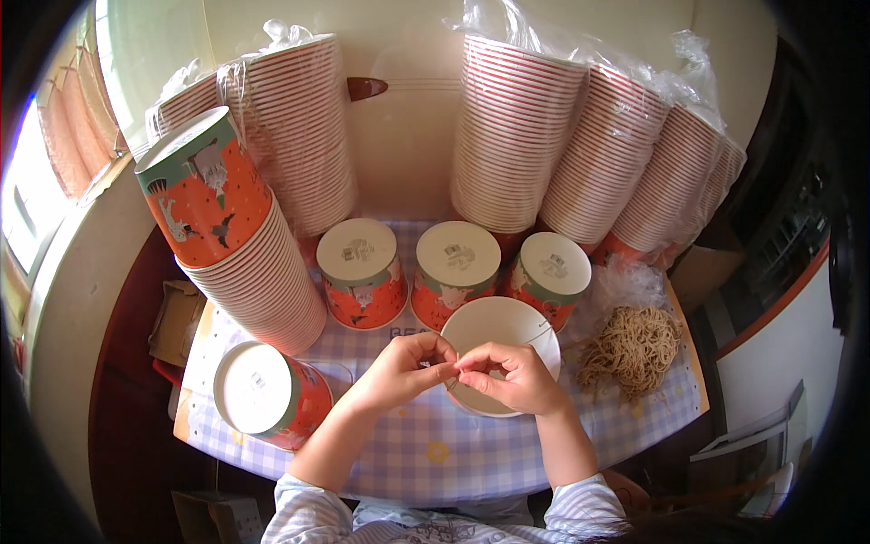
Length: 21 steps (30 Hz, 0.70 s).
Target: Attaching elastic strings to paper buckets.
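— White paper, round and smooth: what is that under the hands?

— It is a paper bucket (501, 340). It lies tipped, with its open mouth facing up toward the person and its bottom pointing away. Its long way runs from the hands out to the three cups behind it. The hands hide the near part of its rim.

— What are the hands doing?

— The left hand (403, 370) and the right hand (512, 374) meet just over the near rim. Both are pinched shut, fingertips touching. They seem to hold something very thin, maybe a string, but it is too small to tell. A thin line (544, 334) crosses the mouth beyond the right hand.

— What is next to them?

— Just to the right of the right hand sits a fuzzy tan heap of strings (633, 347), with crinkly clear plastic behind it. Left of the left hand lies an orange cup (270, 394) on its side, white bottom showing. Beyond the hands stand three upside-down cups (453, 272). Farther back lean tall ribbed stacks (589, 145) in shiny plastic bags, cut off at the top. A checked cloth (435, 453) covers the table. Striped sleeves are cut off at the bottom.
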Motion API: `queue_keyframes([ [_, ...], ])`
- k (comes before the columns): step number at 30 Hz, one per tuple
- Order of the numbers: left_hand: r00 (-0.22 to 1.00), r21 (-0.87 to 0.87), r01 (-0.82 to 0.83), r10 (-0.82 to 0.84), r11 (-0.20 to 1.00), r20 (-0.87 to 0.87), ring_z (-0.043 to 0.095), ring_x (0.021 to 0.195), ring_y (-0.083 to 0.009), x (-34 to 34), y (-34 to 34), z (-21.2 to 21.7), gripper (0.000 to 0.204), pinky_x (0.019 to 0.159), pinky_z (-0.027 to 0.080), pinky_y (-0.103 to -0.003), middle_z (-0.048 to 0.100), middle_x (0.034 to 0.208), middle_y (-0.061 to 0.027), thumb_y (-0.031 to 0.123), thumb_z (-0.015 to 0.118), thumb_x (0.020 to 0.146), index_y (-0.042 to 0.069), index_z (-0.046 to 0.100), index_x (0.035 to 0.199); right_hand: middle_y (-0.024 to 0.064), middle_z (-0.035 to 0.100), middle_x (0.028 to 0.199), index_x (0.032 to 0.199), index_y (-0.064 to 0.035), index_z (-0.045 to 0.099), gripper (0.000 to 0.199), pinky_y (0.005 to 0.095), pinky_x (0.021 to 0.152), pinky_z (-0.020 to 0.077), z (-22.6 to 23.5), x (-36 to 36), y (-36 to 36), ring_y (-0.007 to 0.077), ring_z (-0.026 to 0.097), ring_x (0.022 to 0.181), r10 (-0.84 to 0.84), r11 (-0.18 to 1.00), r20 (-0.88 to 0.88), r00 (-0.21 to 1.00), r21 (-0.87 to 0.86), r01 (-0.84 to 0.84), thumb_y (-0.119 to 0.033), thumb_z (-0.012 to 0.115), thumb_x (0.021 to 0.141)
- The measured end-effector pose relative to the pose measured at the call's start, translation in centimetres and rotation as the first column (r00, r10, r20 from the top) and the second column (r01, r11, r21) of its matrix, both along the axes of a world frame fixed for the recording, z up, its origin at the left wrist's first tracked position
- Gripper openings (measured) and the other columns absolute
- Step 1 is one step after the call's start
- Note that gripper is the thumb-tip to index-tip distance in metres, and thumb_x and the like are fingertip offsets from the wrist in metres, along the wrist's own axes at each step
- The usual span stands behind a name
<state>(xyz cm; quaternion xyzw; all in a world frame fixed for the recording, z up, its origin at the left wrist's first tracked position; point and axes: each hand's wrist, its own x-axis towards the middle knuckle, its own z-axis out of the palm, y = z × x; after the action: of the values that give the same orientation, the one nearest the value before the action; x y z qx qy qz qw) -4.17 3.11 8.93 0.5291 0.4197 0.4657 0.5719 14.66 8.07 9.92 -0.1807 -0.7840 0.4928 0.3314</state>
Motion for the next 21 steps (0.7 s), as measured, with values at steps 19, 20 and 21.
queue_keyframes([
  [19, 0.982, 0.116, -0.114, 0.129, 0.987, -0.140, 0.042, 0.060, -0.0007, 0.38, 0.05, -0.37, 0.010, 0.053, 0.037, -0.018, 0.053, 0.067, 0.0050, 0.009, 0.062, 0.079, 0.000, 0.059, 0.082, 0.0025, 0.061, 0.076, 0.084, -0.0035, 0.065, 0.009, 0.0208, 0.053, 0.0459, 0.35, -0.25, -0.55, 0.0086, 0.058, 0.063, -0.249, 0.952, -0.011, 0.969, 0.180, 0.246, -0.002, 0.065, 0.075],
  [20, 0.984, 0.119, -0.123, 0.137, 0.985, -0.115, 0.042, 0.059, -0.0008, 0.43, 0.03, -0.44, 0.010, 0.053, 0.036, -0.018, 0.053, 0.067, 0.0049, 0.009, 0.062, 0.078, 0.000, 0.059, 0.082, 0.0023, 0.060, 0.076, 0.083, -0.0033, 0.064, 0.009, 0.0210, 0.053, 0.0457, 0.35, -0.24, -0.53, 0.0086, 0.057, 0.062, -0.251, 0.949, -0.003, 0.968, 0.198, 0.247, -0.002, 0.065, 0.074],
  [21, 0.986, 0.121, -0.133, 0.144, 0.984, -0.089, 0.042, 0.059, -0.0009, 0.47, 0.02, -0.49, 0.010, 0.052, 0.036, -0.018, 0.053, 0.067, 0.0048, 0.009, 0.062, 0.078, 0.000, 0.059, 0.081, 0.0023, 0.060, 0.076, 0.083, -0.0033, 0.064, 0.009, 0.0210, 0.053, 0.0457, 0.37, -0.25, -0.55, 0.0086, 0.057, 0.062, -0.251, 0.949, -0.003, 0.968, 0.198, 0.247, -0.002, 0.065, 0.074],
])
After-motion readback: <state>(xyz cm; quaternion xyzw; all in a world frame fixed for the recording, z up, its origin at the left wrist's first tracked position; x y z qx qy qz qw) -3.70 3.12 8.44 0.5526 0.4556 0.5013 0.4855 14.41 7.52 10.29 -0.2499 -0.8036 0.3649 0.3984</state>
